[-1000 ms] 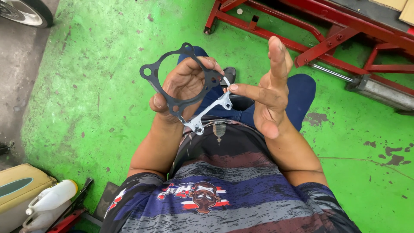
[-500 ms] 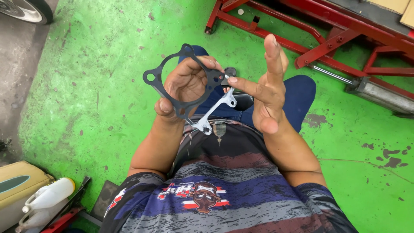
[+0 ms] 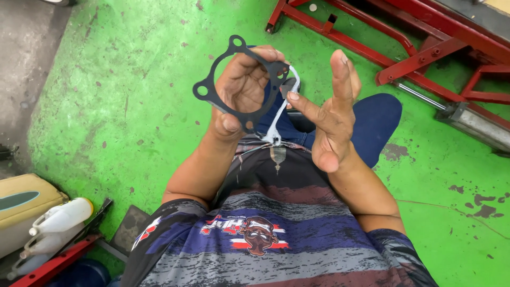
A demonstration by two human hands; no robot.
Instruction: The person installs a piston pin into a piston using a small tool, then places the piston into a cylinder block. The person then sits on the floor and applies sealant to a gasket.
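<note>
I count two gaskets in my hands: one dark gasket point(image 3: 237, 85) with a round opening and four bolt ears, and one white gasket point(image 3: 280, 109), thin and partly hidden behind it. Two hands are in view, my left hand point(image 3: 241, 87) and my right hand point(image 3: 332, 114). Two white plastic jugs point(image 3: 58, 218) lie side by side at the lower left, next to one cream-coloured panel point(image 3: 21, 202). One red steel frame point(image 3: 404, 42) crosses the green floor point(image 3: 117, 79) at the upper right, and one red bar point(image 3: 53, 263) shows at the bottom left corner. One small pendant point(image 3: 275, 157) hangs at my shirt.
</note>
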